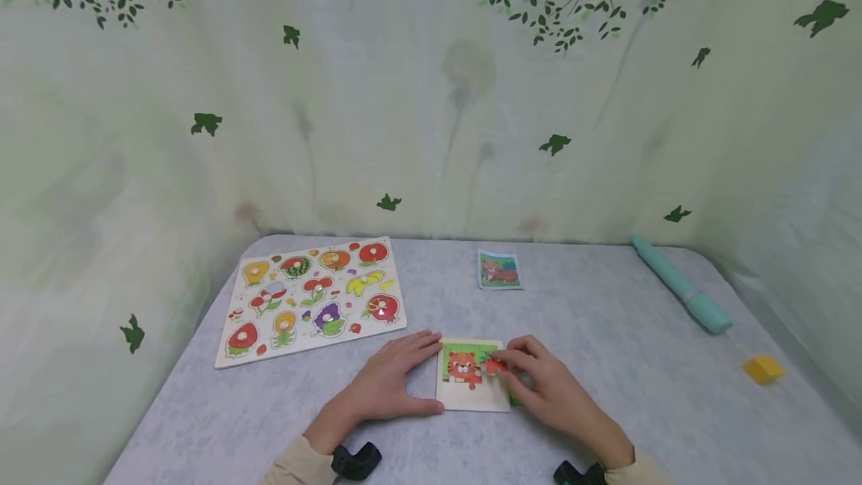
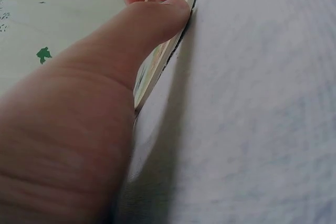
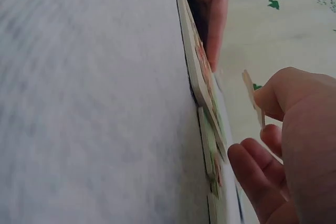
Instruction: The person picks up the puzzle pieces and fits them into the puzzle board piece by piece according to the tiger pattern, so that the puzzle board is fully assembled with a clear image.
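A small wooden puzzle board (image 1: pixel 471 400) lies on the table, its left part filled with an orange tiger-face picture (image 1: pixel 462 367) and its lower part bare wood. My left hand (image 1: pixel 397 376) touches the board's left side with straight fingers, thumb at the near corner. Above the board's right part, my right hand (image 1: pixel 548 388) pinches a puzzle piece (image 3: pixel 252 98) between thumb and fingers, held off the surface in the right wrist view. Partly hidden beneath the right hand, green loose pieces (image 3: pixel 208 142) lie at the board's right edge.
A fruit peg puzzle (image 1: pixel 313 298) lies at the back left. Behind the board is a small picture card (image 1: pixel 500 271). To the right lie a teal rolled or folded object (image 1: pixel 682 287) and a yellow block (image 1: pixel 764 370). A printed curtain (image 1: pixel 417 96) stands behind the table.
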A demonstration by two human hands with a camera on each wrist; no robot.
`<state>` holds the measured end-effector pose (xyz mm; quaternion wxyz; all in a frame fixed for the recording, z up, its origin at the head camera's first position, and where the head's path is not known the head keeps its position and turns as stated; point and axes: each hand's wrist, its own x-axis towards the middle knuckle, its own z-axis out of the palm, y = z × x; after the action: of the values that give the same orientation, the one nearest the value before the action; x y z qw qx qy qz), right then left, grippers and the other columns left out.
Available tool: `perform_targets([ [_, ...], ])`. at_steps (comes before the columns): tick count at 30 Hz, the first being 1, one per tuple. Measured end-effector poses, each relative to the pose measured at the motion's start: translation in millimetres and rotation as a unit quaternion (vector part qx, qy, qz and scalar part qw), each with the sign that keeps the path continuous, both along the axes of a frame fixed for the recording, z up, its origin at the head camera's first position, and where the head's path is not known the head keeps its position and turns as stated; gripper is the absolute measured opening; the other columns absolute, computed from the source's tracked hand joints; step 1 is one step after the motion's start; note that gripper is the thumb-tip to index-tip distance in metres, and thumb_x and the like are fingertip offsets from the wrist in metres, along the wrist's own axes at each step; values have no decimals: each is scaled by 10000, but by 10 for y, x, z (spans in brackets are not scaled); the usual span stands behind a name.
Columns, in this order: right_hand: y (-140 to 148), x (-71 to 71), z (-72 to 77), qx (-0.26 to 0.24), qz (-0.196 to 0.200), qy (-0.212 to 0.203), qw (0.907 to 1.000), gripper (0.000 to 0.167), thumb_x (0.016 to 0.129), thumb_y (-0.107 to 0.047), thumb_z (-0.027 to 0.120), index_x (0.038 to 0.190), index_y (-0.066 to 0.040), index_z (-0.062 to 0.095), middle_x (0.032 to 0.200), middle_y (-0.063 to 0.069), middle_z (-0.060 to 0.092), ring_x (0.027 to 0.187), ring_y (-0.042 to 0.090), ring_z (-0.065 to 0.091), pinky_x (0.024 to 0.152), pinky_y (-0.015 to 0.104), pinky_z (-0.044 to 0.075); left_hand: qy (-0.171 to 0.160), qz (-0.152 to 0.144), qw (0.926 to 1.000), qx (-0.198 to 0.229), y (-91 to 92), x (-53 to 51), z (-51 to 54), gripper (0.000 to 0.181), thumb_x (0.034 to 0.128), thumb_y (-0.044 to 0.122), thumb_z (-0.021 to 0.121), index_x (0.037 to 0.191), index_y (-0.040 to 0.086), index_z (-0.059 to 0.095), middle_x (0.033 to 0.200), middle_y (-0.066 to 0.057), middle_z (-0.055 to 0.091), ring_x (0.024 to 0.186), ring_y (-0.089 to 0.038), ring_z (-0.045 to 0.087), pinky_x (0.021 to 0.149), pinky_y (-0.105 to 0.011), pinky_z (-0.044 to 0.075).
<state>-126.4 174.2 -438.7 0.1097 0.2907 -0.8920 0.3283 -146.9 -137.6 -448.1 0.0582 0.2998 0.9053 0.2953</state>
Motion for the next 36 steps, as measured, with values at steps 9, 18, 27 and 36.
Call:
perform_targets([
  [9, -20, -7, -86, 86, 107, 55, 9999, 306, 947, -108, 726, 1234, -213, 756, 1153, -71, 528, 770, 5, 502, 601, 142, 483, -141, 28, 9999, -68, 14, 4, 38, 932, 808, 700, 745, 1563, 228, 471, 1653, 67, 375, 1552, -207, 296, 1235, -559, 283],
  [18, -6, -31, -153, 307, 238, 527, 9979, 248, 951, -122, 733, 1170, -224, 791, 1144, -82, 517, 1027, 79, 557, 724, 171, 497, -47, -9, 10000, -30, 21, 4, 44, 926, 809, 675, 760, 1556, 204, 483, 1643, 39, 400, 1544, -225, 315, 1221, -573, 301],
  [27, -31, -10, -146, 521, 261, 544, 9968, 224, 951, -129, 744, 1151, -209, 804, 1155, -46, 544, 1042, 72, 568, 846, 259, 581, -146, 27, 9999, -19, 17, 22, 45, 926, 805, 667, 771, 1557, 211, 483, 1643, 52, 399, 1544, -220, 314, 1222, -568, 300],
  [36, -31, -6, -154, 754, 223, 675, 9946, 253, 936, -135, 766, 1169, -227, 802, 1157, -46, 564, 1041, 63, 510, 869, 285, 590, -150, 42, 9999, -37, 25, 20, 43, 926, 801, 675, 770, 1555, 219, 486, 1642, 60, 400, 1545, -212, 311, 1223, -566, 299],
])
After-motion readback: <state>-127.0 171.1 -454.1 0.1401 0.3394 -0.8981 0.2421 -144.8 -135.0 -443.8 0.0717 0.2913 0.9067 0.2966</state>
